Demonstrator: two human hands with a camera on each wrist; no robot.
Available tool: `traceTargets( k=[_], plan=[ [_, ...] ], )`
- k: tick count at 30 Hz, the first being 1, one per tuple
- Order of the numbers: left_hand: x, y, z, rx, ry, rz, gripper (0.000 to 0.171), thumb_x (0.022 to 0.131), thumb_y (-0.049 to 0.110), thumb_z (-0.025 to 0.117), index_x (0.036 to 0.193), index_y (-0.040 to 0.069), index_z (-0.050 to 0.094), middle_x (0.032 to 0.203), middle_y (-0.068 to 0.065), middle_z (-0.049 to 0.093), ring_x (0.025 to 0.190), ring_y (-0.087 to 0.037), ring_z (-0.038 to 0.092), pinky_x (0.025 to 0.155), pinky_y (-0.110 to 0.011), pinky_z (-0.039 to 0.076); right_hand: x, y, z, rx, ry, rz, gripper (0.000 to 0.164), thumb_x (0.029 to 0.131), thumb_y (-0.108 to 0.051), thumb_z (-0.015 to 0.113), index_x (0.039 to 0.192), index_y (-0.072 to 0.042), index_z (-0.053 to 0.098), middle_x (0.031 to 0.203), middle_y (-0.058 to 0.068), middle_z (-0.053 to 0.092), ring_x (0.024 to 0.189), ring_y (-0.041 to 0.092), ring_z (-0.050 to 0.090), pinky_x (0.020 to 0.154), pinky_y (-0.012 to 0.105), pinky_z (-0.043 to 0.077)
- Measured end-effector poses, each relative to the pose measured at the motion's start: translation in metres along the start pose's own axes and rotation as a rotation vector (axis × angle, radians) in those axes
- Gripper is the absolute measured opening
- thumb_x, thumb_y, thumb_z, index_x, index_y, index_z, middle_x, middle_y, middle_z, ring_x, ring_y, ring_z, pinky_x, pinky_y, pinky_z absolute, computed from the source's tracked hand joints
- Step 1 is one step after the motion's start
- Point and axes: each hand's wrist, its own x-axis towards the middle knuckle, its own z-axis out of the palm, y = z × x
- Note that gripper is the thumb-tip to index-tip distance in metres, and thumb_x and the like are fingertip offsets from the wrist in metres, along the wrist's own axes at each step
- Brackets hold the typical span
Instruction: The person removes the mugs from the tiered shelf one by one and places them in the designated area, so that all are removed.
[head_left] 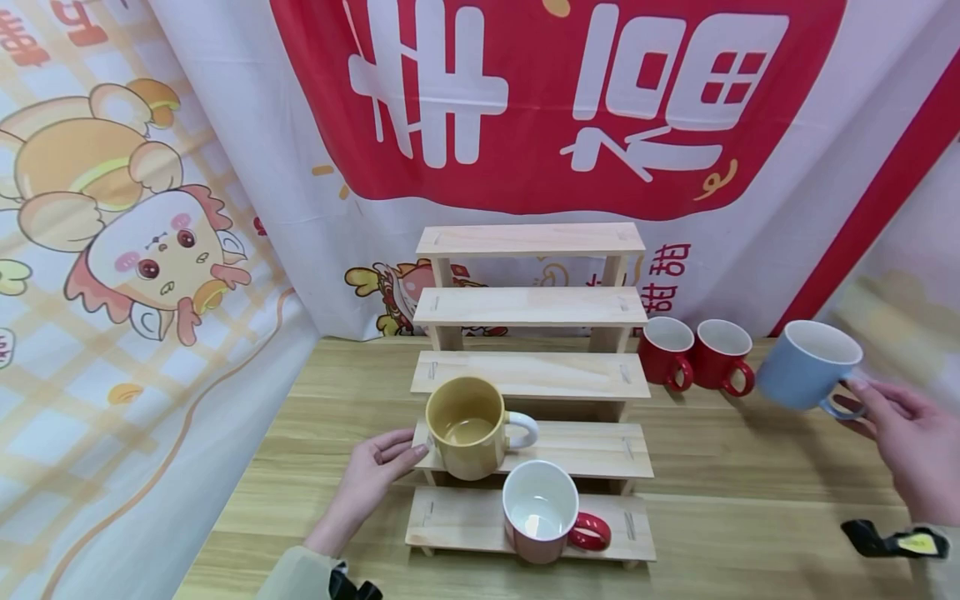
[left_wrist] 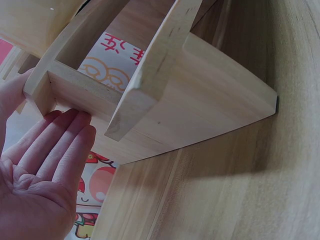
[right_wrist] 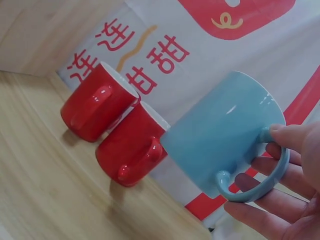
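My right hand [head_left: 911, 446] grips a light blue mug [head_left: 804, 367] by its handle, thumb at the handle's top and fingers through and around it. In the right wrist view the blue mug [right_wrist: 225, 132] is held off the table, close beside two red mugs. At the left end of a stepped wooden rack [head_left: 528, 367], my left hand [head_left: 375, 471] holds the end of the second step from the front between thumb and fingers. Beside those fingertips, a yellow mug [head_left: 468, 446] with a white handle stands on that step.
A mug with a white inside and red handle [head_left: 542, 512] stands on the front step. To the rack's right, the red mugs [head_left: 663, 354] stand on the wooden table [head_left: 750, 533], near the back. Printed cloth [head_left: 240, 100] hangs behind and at the left.
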Motion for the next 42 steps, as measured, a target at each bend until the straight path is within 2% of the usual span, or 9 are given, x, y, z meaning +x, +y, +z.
traceTargets(
  k=[2,4,9,12,17,20,28,35,42],
  plan=[
    [0.000,0.000,0.000,0.002,-0.001,-0.001,0.048,0.091,0.015,0.078,0.131,-0.007,0.062,0.118,-0.021,0.070,0.107,-0.028,0.070,0.089,-0.030,0.058,0.005,-0.001,0.001,0.004,0.010,0.001,0.004,0.096,-0.017,0.073,0.098,-0.020,0.072,0.087,-0.017,0.073,0.072,-0.002,0.070,0.054,0.018,0.057],
    [0.000,0.000,0.000,0.002,-0.001,-0.003,0.048,0.091,0.015,0.078,0.131,-0.007,0.061,0.118,-0.021,0.070,0.107,-0.028,0.070,0.089,-0.030,0.058,0.011,-0.002,0.002,-0.050,0.031,0.011,0.004,0.096,-0.022,0.072,0.099,-0.022,0.070,0.086,-0.020,0.071,0.072,-0.004,0.069,0.054,0.017,0.056],
    [0.000,0.001,0.000,0.001,-0.002,-0.004,0.048,0.091,0.014,0.078,0.131,-0.007,0.061,0.118,-0.021,0.070,0.107,-0.028,0.070,0.089,-0.030,0.057,0.030,-0.003,0.005,-0.273,0.085,0.058,0.018,0.096,-0.037,0.068,0.111,-0.026,0.066,0.099,-0.022,0.065,0.073,-0.010,0.063,0.057,0.013,0.055],
    [0.000,0.001,0.000,0.002,-0.007,-0.004,0.047,0.091,0.015,0.078,0.130,-0.006,0.062,0.118,-0.020,0.071,0.107,-0.028,0.070,0.089,-0.030,0.057,0.041,0.000,0.005,-0.251,0.091,0.084,0.022,0.094,-0.038,0.071,0.111,-0.024,0.067,0.097,-0.020,0.065,0.072,-0.009,0.064,0.056,0.013,0.055],
    [0.000,0.000,0.000,0.014,-0.010,0.004,0.047,0.092,0.015,0.078,0.131,-0.006,0.062,0.118,-0.020,0.071,0.106,-0.028,0.070,0.089,-0.031,0.058,0.056,0.012,0.006,-0.017,0.043,0.057,0.003,0.094,-0.020,0.075,0.093,-0.022,0.074,0.081,-0.017,0.071,0.067,0.000,0.070,0.054,0.019,0.057],
    [-0.001,0.001,0.000,0.010,-0.012,0.001,0.047,0.092,0.015,0.078,0.131,-0.006,0.062,0.118,-0.020,0.071,0.106,-0.028,0.070,0.090,-0.031,0.057,0.061,0.020,0.008,0.037,0.032,0.049,0.012,0.096,-0.012,0.073,0.087,-0.021,0.075,0.078,-0.013,0.072,0.065,0.003,0.070,0.054,0.020,0.058],
    [-0.001,0.003,0.000,0.000,-0.014,-0.004,0.047,0.092,0.015,0.078,0.131,-0.005,0.062,0.118,-0.019,0.071,0.106,-0.027,0.070,0.090,-0.030,0.057,0.056,0.033,0.020,0.027,0.038,0.092,0.022,0.097,-0.007,0.068,0.080,-0.020,0.075,0.068,-0.011,0.070,0.057,0.004,0.068,0.051,0.019,0.056],
    [-0.002,0.002,0.000,-0.005,-0.019,-0.004,0.047,0.092,0.016,0.078,0.131,-0.005,0.062,0.117,-0.019,0.071,0.106,-0.027,0.070,0.089,-0.030,0.058,0.063,0.050,0.023,-0.056,0.070,0.112,0.020,0.096,-0.012,0.071,0.080,-0.023,0.074,0.068,-0.014,0.071,0.060,0.002,0.069,0.052,0.019,0.057],
    [-0.002,0.002,-0.001,0.006,-0.015,-0.005,0.049,0.091,0.016,0.079,0.132,-0.005,0.062,0.118,-0.020,0.071,0.106,-0.027,0.070,0.089,-0.030,0.057,0.066,0.055,0.026,-0.089,0.107,0.135,0.021,0.096,-0.014,0.071,0.078,-0.024,0.073,0.067,-0.016,0.070,0.059,-0.001,0.068,0.051,0.018,0.056]
  ],
)
